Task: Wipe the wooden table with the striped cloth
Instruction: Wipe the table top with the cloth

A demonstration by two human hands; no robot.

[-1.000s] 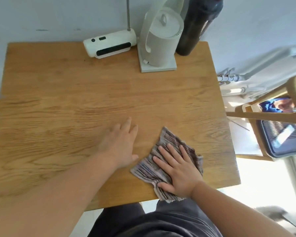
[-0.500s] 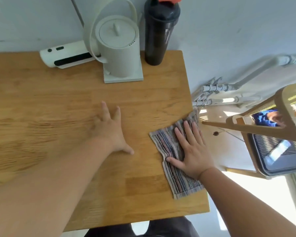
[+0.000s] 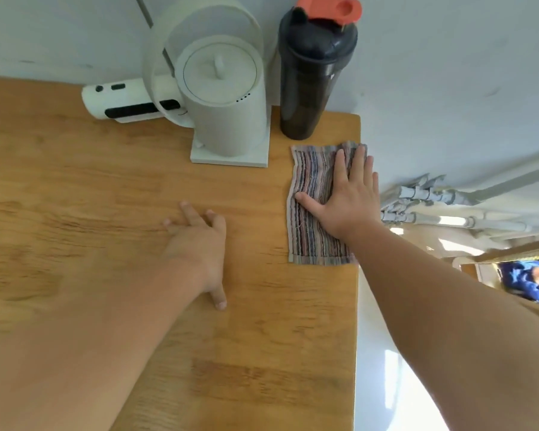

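My right hand (image 3: 347, 194) lies flat, fingers spread, pinning the striped cloth (image 3: 313, 206) at the wooden table (image 3: 106, 181)'s right edge toward two o'clock, long axis twelve to six, while my left hand (image 3: 199, 244) rests open, empty, at centre.

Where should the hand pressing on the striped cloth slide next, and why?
Probably back toward the person along the table's right edge. The right hand lies flat on the striped cloth, near the dark shaker bottle at the wooden table's far corner, so there is little room ahead.
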